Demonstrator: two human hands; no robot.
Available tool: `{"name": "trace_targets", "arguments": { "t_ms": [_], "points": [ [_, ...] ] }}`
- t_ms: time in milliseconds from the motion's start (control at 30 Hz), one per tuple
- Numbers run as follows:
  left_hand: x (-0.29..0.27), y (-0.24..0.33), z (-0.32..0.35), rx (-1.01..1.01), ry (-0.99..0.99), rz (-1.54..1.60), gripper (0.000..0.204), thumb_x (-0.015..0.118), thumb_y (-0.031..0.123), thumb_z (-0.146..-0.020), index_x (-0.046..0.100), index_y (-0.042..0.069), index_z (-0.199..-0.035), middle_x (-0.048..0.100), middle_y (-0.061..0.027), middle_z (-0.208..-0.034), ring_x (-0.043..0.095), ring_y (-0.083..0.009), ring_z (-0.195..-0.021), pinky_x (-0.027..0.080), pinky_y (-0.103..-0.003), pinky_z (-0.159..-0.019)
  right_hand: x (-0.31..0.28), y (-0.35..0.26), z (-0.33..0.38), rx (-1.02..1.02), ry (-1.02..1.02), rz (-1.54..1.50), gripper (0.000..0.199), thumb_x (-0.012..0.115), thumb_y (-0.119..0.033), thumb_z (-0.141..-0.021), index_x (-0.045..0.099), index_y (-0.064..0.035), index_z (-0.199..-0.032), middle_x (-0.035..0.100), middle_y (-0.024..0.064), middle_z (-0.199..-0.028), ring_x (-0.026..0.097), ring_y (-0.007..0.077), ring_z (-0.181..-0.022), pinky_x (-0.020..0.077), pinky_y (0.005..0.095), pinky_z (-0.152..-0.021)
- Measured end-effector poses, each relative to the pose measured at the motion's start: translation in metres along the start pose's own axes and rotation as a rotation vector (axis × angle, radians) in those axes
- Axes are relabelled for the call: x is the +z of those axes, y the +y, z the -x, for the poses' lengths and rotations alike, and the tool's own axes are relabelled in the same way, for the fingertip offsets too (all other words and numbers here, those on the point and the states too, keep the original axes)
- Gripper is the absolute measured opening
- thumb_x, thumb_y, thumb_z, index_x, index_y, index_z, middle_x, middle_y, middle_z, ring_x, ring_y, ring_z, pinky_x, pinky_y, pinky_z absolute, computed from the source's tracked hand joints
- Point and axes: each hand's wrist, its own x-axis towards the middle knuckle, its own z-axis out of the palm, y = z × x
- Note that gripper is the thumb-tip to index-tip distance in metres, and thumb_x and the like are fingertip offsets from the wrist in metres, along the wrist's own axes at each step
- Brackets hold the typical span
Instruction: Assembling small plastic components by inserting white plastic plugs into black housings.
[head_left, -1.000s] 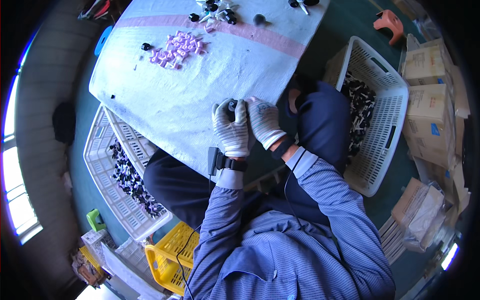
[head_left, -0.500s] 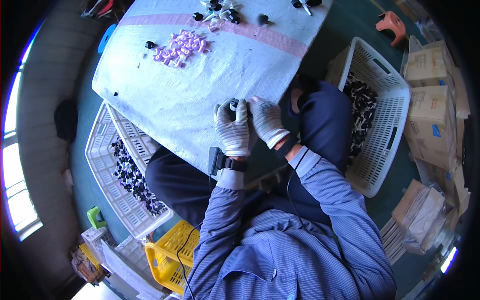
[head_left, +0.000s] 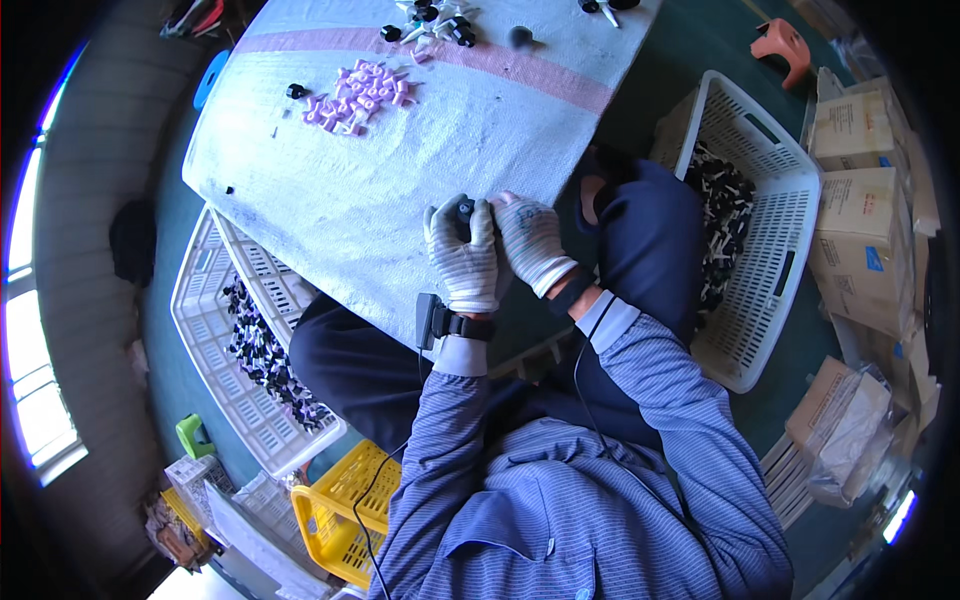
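Gloves (head_left: 462,275) cover both hands, and it's all pretty tight fingertip stuff right at the near edge of the table (head_left: 390,200). The left hand (head_left: 461,250) is curled into a loose ring, thumb and fingers closed on a small black piece (head_left: 465,209), which sits up at the fingertips, probably so its end stays visible and easy to get at. The right hand (head_left: 532,238) is bunched up right beside it, thumb toward the left fingers; no way to tell if it's gripping anything, since its fingertips are tucked out of sight. Holding both hands low and close to the body likely makes for a steadier grip. The pink pieces (head_left: 345,105) are heaped farther up the table, to the left, presumably so they're reachable without crowding the hands. Past those, near the top edge, there's a cluster of black and white pieces (head_left: 435,22). One white basket (head_left: 205,340) stands on the person's left, and another laundry-style basket (head_left: 783,190) on the right; both have lots of small black and light parts inside, and flanking the knees like that seems handy for a seated person.
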Motion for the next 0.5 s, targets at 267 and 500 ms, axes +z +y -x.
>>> {"name": "trace_targets", "arguments": {
  "t_ms": [267, 500],
  "points": [
    [0.000, 0.009, 0.001, 0.019, -0.003, -0.055, 0.026, 0.070, 0.016, -0.085, 0.064, 0.002, -0.107, 0.061, -0.0110, -0.086, 0.056, -0.0252, -0.087, 0.038, -0.042, -0.099, -0.002, -0.003, -0.003, 0.024, -0.029, -0.022, 0.014, 0.052, -0.020, -0.088, 0.063, -0.0128, -0.093, 0.063, 0.0076, -0.091, 0.065, 0.0278, -0.082, 0.0518, 0.0401, -0.070],
    [-0.005, 0.018, 0.000, 0.065, -0.084, -0.061, 0.030, 0.065, 0.018, -0.089, 0.063, 0.001, -0.114, 0.062, -0.0140, -0.102, 0.057, -0.0267, -0.089, 0.046, -0.038, -0.087, -0.001, -0.002, -0.002, 0.006, -0.003, -0.017, 0.012, 0.054, -0.019, -0.087, 0.062, -0.0131, -0.093, 0.063, 0.0075, -0.090, 0.064, 0.0286, -0.082, 0.0518, 0.0407, -0.070]
  ]
}}
